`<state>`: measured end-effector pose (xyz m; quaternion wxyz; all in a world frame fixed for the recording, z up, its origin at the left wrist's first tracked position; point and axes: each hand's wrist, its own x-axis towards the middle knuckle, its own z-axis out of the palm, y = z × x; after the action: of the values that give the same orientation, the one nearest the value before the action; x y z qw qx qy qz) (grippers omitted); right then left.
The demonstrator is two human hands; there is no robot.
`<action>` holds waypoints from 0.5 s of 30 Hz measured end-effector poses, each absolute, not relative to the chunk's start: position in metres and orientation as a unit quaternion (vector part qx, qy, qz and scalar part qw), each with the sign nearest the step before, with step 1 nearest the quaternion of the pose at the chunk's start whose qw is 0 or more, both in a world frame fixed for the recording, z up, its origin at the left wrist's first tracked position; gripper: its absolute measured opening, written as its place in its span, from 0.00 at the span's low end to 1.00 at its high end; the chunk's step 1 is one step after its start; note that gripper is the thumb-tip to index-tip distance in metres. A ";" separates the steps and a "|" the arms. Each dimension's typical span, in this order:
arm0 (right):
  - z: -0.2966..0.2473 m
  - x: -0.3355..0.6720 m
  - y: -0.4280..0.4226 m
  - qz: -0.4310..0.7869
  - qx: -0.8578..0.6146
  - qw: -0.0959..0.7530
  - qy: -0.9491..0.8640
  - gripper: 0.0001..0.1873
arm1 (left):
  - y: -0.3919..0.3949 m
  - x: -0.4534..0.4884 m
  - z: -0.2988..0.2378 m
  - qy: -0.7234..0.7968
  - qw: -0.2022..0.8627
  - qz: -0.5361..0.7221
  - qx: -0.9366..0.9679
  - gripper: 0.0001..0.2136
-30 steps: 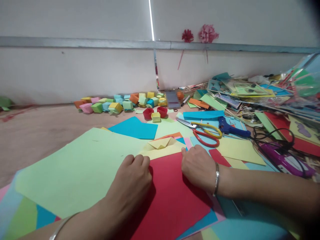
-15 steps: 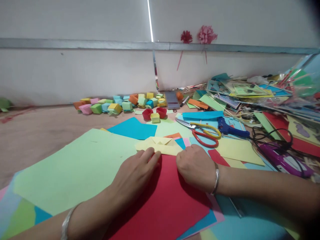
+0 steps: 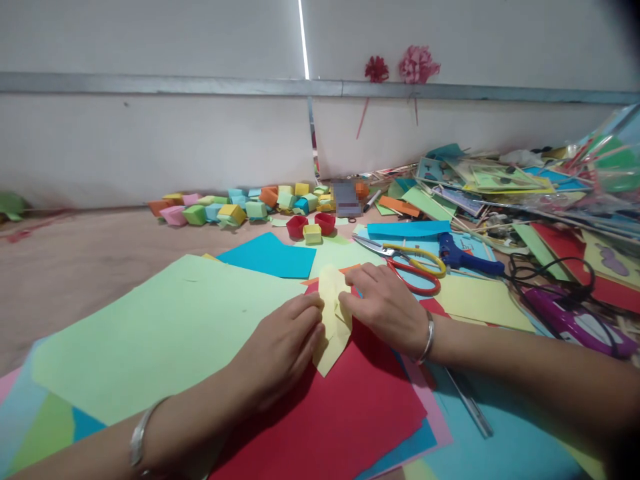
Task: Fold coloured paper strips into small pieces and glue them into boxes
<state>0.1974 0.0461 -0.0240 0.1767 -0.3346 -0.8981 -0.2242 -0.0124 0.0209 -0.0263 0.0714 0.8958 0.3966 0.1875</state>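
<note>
When seen from the head camera, holds a narrow, folded piece of pale-yellow paper (image 3: 330,353) between two bare hands, over the upper part of a large, flat red paper sheet (image 3: 340,420). Points one tapered end of the folded piece toward the near side. Pinches the left edge with the left hand (image 3: 285,343), grip narrow, thumb and fingertips close against the paper. Bends the thumb and fingers of the right hand (image 3: 385,310) against the right edge, by a small raised flap (image 3: 338,312); hard to tell from this angle whether pinching or merely pressing.

Judging from the pose, appears to be midway through folding: creased into layers, with the flap not lying flat. Seems to call next for steadying the left edge, lining up the layers and pressing the crease firmly from the right, without skewing or tearing the thin paper.

Shows, just beyond the right hand, metal scissors with one red and one yellow handle (image 3: 389,252), and near them a dark-blue, gun-shaped tool (image 3: 470,262). Spreads a broad pale-green paper sheet (image 3: 165,333) beneath the left forearm. Shows, farther off, a small yellow paper box (image 3: 313,234) and, behind, a row of multicoloured folded paper blocks (image 3: 233,216).
</note>
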 end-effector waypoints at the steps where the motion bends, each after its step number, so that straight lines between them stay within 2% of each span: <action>1: -0.025 0.197 0.046 -0.218 -0.316 0.189 -0.904 0.13 | 0.022 -0.013 -0.024 0.394 0.080 0.190 0.895 0.16; 5: -0.022 0.196 0.043 -0.179 -0.249 0.213 -0.928 0.15 | 0.023 -0.016 -0.021 0.379 0.068 0.204 0.900 0.19; 10: -0.023 0.196 0.041 -0.160 -0.206 0.204 -0.944 0.18 | 0.020 -0.015 -0.025 0.375 0.051 0.228 0.897 0.11; 15: -0.026 0.199 0.044 -0.080 -0.268 0.138 -0.950 0.11 | 0.019 -0.014 -0.020 0.390 0.079 0.208 0.893 0.20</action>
<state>0.1985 0.0439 -0.0261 0.1380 -0.2678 -0.9502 -0.0801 -0.0141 0.0185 -0.0201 0.0789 0.8935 0.3903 0.2077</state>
